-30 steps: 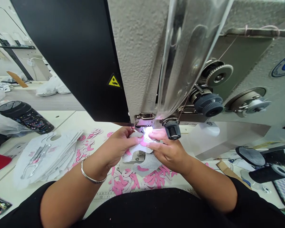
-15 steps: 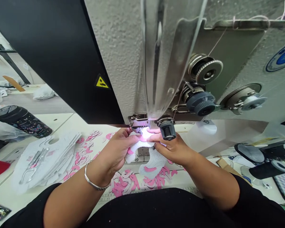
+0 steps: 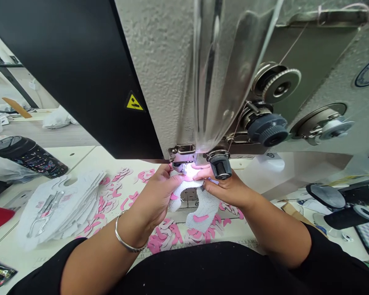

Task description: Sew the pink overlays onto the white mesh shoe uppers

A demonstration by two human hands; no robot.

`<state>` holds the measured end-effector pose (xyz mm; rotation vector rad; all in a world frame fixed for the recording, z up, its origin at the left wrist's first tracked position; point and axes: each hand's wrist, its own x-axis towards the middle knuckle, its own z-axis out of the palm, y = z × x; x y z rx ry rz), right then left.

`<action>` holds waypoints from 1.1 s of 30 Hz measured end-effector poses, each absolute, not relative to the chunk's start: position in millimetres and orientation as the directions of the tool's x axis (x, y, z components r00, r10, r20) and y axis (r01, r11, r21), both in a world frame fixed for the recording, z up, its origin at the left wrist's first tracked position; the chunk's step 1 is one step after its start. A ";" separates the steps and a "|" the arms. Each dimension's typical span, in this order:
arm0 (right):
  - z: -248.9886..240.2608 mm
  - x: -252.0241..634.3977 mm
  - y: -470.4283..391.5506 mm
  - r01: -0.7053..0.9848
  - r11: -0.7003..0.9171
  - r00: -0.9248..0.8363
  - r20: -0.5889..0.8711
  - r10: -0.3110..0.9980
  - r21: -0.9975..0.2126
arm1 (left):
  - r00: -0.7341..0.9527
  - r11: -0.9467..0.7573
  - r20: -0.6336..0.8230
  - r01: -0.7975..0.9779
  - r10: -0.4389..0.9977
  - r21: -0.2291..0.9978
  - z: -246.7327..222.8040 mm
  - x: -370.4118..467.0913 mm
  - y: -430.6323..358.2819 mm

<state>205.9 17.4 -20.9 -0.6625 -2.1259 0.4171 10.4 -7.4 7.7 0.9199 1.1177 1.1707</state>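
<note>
Nudged rightward on my feed, white fabric lies under the sewing machine, left hand pinching it, right hand half-curled over it, grip unclear, as I see pink patches at both ends, stitching unconfirmed, and loose pink pieces remaining.

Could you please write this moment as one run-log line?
left hand: on white fabric | right hand: on same fabric | sewing machine: work area brightly lit | pink pieces: scattered on table
</note>
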 end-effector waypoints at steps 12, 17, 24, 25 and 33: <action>-25.5 209.2 20.6 0.300 0.760 -0.499 0.584 0.640 -0.577 | -0.003 0.154 -0.158 -0.224 0.987 0.962 2.5 13.2 -6.9; -28.7 209.4 22.8 0.309 0.755 -0.490 0.583 0.648 -0.579 | 0.004 0.133 -0.137 -0.258 0.991 0.957 1.1 14.1 -6.6; -29.9 210.2 21.8 0.350 0.760 -0.493 0.582 0.646 -0.548 | 0.030 0.154 -0.152 -0.246 0.988 0.957 1.0 11.2 -8.5; -29.8 210.2 21.4 0.362 0.759 -0.491 0.582 0.648 -0.540 | 0.035 0.158 -0.154 -0.247 0.987 0.956 0.6 10.3 -8.0; -27.4 209.5 19.4 0.421 0.738 -0.498 0.546 0.674 -0.527 | 0.047 0.156 -0.149 -0.255 0.988 0.954 3.2 5.6 -4.8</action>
